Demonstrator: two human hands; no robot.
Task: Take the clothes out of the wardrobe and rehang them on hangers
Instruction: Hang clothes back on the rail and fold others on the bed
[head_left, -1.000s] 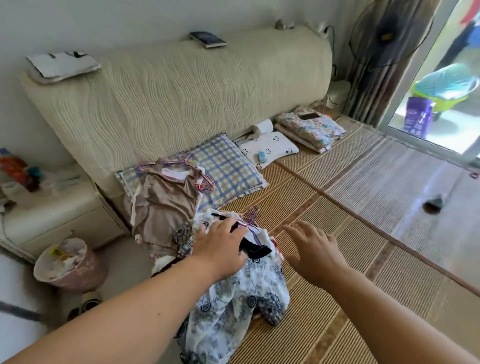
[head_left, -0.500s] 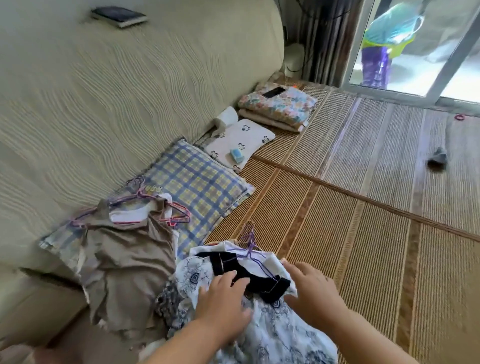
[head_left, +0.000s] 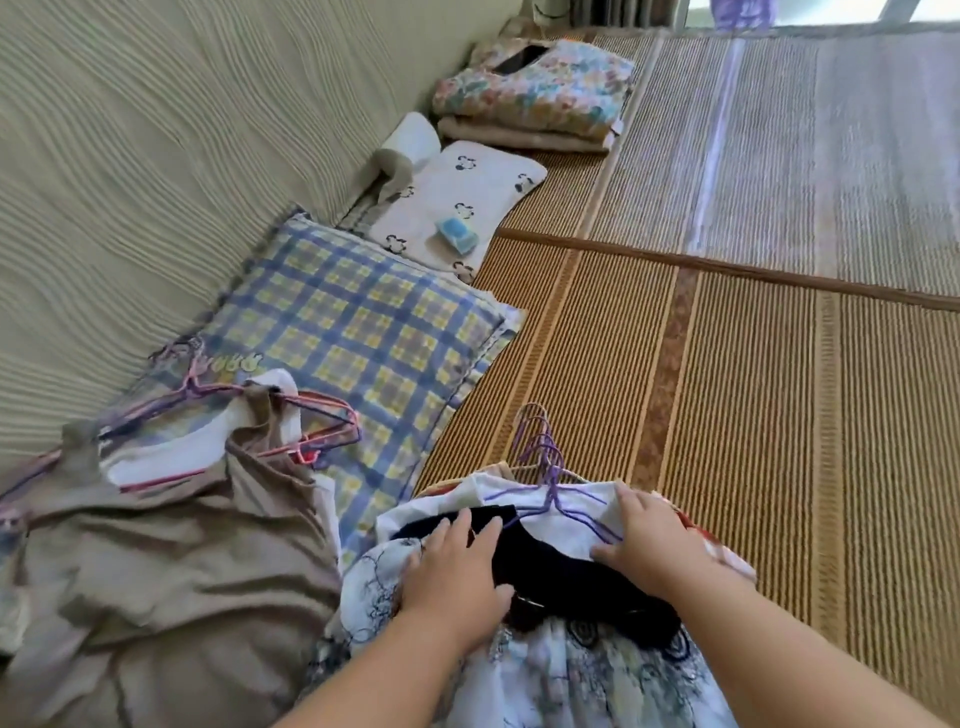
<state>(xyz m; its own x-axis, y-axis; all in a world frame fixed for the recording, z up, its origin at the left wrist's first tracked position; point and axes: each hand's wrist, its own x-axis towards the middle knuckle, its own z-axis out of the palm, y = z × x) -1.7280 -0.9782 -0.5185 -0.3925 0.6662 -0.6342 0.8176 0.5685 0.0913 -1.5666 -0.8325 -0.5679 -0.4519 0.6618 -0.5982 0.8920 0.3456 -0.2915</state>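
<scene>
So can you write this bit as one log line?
left hand: flat on dark collar | right hand: on white patterned garment | purple hangers: in garment

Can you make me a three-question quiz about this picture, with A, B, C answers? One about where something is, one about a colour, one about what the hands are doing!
1. Where is the small blue packet?
A. on the white mouse-print pillow
B. on the woven mat
C. on the plaid pillow

2. What colour is the hanger by the hands?
A. green
B. purple
C. black

3. What are the hands doing?
A. hanging in the air
B. holding a phone
C. pressing on the clothes

Answers: 1 A, it lies on that pillow. 2 B, its wire is purple. 3 C, left hand and right hand rest on the patterned garment.
</scene>
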